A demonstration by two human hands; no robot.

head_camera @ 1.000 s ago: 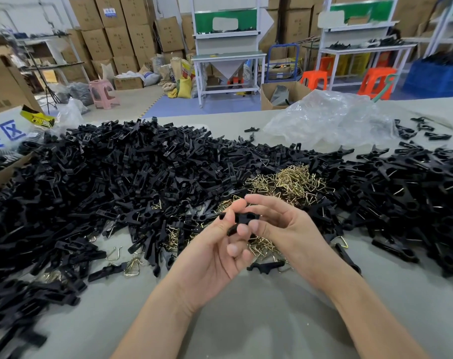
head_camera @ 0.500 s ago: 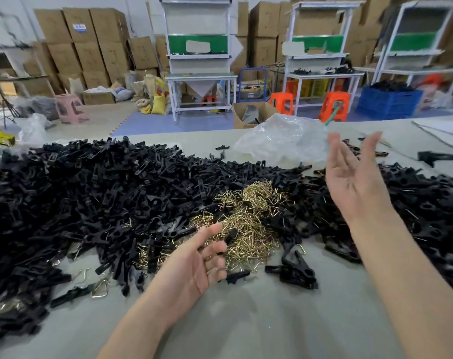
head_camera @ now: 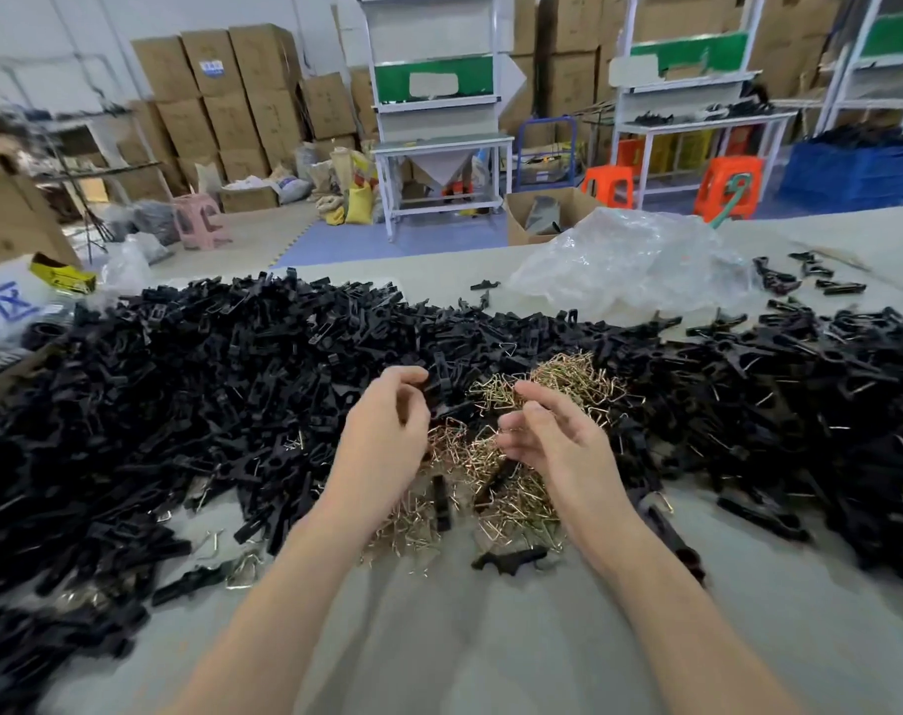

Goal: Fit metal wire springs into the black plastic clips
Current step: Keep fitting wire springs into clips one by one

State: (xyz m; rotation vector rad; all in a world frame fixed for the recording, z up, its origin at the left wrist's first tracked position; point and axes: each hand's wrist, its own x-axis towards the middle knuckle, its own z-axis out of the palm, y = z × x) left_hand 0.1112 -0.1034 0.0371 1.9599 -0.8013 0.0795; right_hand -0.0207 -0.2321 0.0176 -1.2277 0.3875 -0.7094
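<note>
A wide heap of black plastic clips (head_camera: pixel 222 384) covers the table from left to right. A pile of brass-coloured wire springs (head_camera: pixel 568 379) lies in its middle, reaching toward me. My left hand (head_camera: pixel 387 430) hovers at the left edge of the springs, fingers curled, and pinches one black clip (head_camera: pixel 441 376) that stands upright at its fingertips. My right hand (head_camera: pixel 552 436) hangs just over the springs with fingers loosely curled and holds nothing I can see. The two hands are a palm's width apart.
A crumpled clear plastic bag (head_camera: pixel 629 260) lies at the back right of the grey table (head_camera: pixel 464 637). Stray clips (head_camera: pixel 511 559) and loose springs (head_camera: pixel 243 570) lie near the front. Cardboard boxes (head_camera: pixel 5 219) stand at the left edge.
My right hand has come back from the raised, open position at the right and dropped over the springs. My left hand has moved forward from the table front to the clip heap and curled its fingers.
</note>
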